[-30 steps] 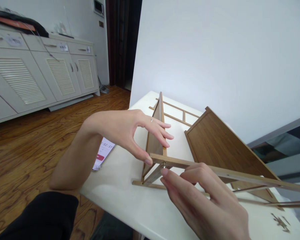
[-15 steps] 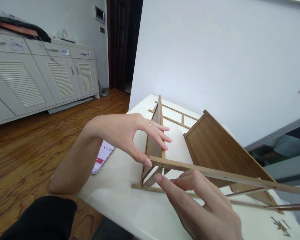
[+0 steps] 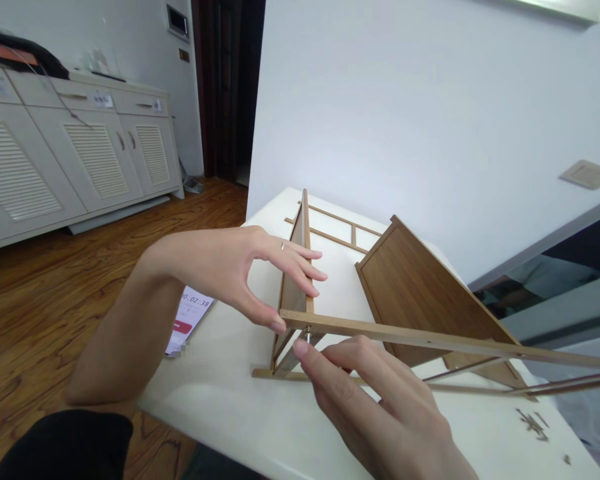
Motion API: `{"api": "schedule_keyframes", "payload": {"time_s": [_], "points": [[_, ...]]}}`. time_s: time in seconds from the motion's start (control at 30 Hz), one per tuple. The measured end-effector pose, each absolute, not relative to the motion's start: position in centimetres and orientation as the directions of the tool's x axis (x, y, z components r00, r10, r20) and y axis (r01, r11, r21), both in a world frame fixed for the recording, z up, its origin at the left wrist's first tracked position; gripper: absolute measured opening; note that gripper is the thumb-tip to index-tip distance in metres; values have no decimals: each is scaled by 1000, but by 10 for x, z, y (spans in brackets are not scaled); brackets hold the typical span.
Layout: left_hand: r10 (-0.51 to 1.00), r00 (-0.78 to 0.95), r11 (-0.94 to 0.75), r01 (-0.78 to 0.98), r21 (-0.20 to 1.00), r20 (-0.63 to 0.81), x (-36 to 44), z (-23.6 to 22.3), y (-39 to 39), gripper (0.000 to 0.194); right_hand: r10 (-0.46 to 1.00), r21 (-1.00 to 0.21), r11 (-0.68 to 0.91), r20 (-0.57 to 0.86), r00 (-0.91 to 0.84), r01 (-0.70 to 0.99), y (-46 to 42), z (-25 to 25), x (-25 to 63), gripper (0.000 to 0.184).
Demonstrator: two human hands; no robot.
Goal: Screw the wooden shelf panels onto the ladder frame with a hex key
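A small wooden rack lies half assembled on the white table (image 3: 240, 413). My left hand (image 3: 245, 270) pinches the upright wooden panel (image 3: 294, 280) near its top corner, thumb on one side and fingers on the other. A long wooden rail (image 3: 430, 340) runs from that corner to the right. My right hand (image 3: 370, 407) reaches up under the rail, its fingertips closed on a small metal screw (image 3: 307, 330) at the joint. A second wooden panel (image 3: 420, 293) leans behind.
A phone (image 3: 190, 313) showing a timer lies on the table's left edge under my left forearm. Small loose hardware pieces (image 3: 533, 421) sit at the right. A thin wooden side frame (image 3: 340, 230) lies flat at the back. White cabinets (image 3: 80, 153) stand across the wooden floor.
The view has shifted slightly left. My right fingertips stay at the joint under the rail and have moved a little on the screw. My left hand keeps its hold on the panel.
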State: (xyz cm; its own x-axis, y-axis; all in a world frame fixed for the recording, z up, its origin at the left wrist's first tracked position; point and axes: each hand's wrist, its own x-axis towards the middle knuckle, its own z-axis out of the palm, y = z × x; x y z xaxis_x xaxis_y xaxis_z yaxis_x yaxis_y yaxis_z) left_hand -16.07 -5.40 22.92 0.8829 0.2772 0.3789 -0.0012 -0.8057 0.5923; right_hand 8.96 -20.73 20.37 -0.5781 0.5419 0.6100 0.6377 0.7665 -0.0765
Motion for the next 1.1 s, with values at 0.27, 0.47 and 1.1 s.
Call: {"api": "schedule_keyframes", "payload": {"time_s": [0.27, 0.47, 1.1], "points": [[283, 878, -809, 3, 588, 385, -160, 228, -54, 52, 561, -76, 759, 581, -590, 647, -205, 205, 89, 26], [267, 884, -823, 2, 568, 384, -160, 228, -53, 53, 588, -131, 766, 539, -603, 629, -206, 206, 92, 25], [289, 884, -810, 21, 586, 367, -161, 230, -56, 52, 550, -162, 809, 549, -630, 565, -196, 203, 90, 25]]}}
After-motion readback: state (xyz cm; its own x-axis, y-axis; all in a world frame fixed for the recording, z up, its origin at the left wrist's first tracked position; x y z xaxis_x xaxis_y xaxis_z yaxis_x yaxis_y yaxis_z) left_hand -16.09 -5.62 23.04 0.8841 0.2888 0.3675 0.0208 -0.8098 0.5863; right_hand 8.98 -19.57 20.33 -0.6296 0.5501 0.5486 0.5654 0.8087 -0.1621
